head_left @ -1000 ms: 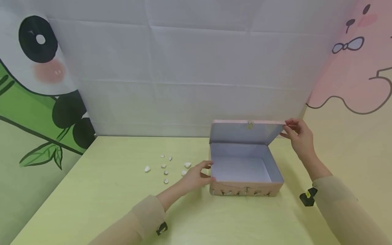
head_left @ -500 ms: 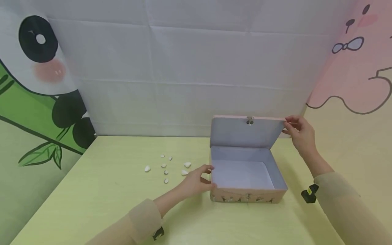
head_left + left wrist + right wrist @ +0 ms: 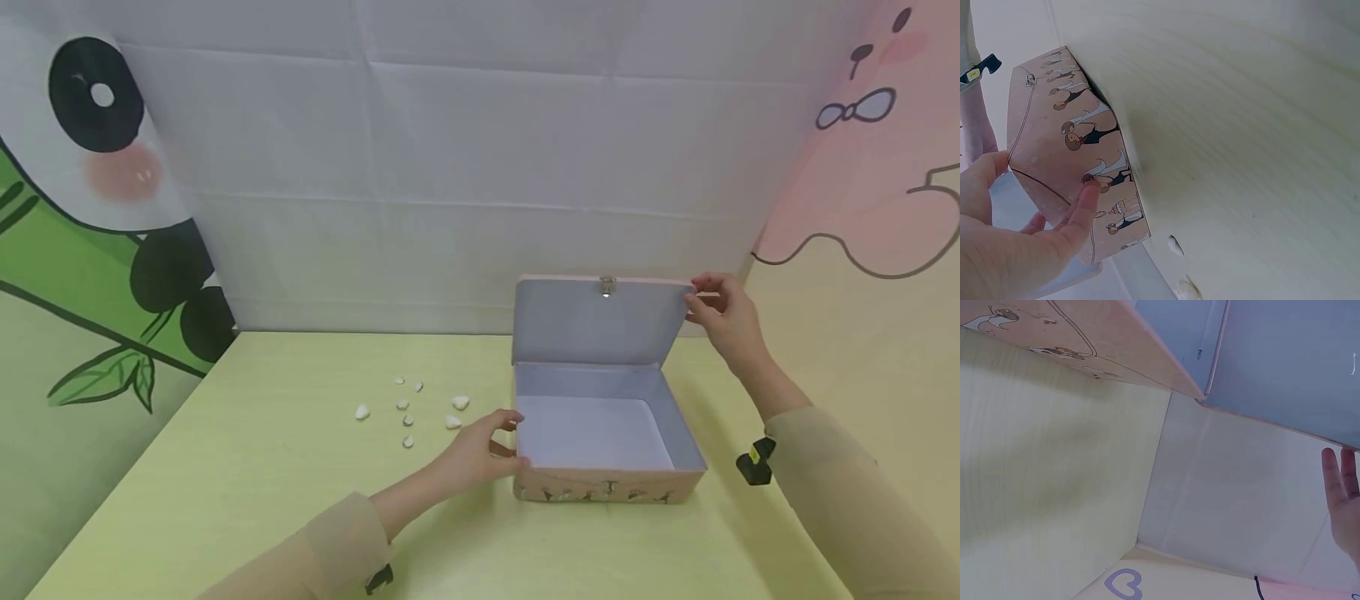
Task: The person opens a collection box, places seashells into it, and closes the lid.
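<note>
A pink box [image 3: 611, 487] with a pale grey-blue inside stands on the table, its lid [image 3: 585, 325] raised and leaning back. Nothing lies inside. Small printed figures run along its outer wall, seen closely in the left wrist view. My left hand [image 3: 476, 450] grips the box at its left front corner, thumb near the rim and a fingertip on the patterned wall. With thumb and fingers my right hand [image 3: 729, 321] pinches the lid's upper right corner; in the right wrist view two fingers [image 3: 1333, 481] show at the lid's edge. A metal clasp [image 3: 607, 286] sits mid-edge on the lid.
Several small white seashells [image 3: 461, 402] lie scattered on the pale yellow-green table [image 3: 262, 467], left of the box. A white cloth wall [image 3: 480, 167] rises behind. Cartoon-printed panels [image 3: 862, 192] flank both sides.
The box has shifted slightly towards me with my left hand on it. Its lid has tilted further up and back, and my right hand has risen a little with the lid's corner.
</note>
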A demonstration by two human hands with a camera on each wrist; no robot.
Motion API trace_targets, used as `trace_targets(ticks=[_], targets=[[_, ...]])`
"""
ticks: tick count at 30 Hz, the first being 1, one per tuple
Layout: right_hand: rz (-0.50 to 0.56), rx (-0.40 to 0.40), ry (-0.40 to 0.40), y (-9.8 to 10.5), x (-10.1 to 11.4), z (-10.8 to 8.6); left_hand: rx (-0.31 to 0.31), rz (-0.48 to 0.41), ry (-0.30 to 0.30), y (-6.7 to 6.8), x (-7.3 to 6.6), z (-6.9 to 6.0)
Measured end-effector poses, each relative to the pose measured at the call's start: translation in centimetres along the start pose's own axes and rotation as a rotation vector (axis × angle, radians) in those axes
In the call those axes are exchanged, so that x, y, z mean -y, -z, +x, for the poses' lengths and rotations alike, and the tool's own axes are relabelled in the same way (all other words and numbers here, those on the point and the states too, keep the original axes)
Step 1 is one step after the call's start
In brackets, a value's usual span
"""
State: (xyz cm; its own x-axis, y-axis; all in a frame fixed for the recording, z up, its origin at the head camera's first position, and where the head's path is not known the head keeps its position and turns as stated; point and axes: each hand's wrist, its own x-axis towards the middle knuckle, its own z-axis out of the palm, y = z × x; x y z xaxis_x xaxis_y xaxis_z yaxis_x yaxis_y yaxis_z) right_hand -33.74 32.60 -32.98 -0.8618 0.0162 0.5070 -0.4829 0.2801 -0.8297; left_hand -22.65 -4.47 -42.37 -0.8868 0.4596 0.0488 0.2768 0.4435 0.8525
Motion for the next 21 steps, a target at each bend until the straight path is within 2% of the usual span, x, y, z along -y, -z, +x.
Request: trace_targets(ticks=[2,5,16,21], targets=[[0.042,0.015,-0.019,-0.06,0.01,0.06,0.001,-0.001,-0.002,0.02,-0.05,-0.06],[0.039,0.036,-0.042,-0.16,-0.07,0.09,0.003,0.004,0.0,0.02,-0.06,-0.19],[-0.125,0.084,-0.035,-0.52,-0.6,-0.19,0.01,0.017,-0.004,0.1,-0.05,-0.62],[-0.138,0.112,-0.05,-0.5,-0.89,-0.42,0.014,0.011,-0.001,0.04,-0.23,-0.95]])
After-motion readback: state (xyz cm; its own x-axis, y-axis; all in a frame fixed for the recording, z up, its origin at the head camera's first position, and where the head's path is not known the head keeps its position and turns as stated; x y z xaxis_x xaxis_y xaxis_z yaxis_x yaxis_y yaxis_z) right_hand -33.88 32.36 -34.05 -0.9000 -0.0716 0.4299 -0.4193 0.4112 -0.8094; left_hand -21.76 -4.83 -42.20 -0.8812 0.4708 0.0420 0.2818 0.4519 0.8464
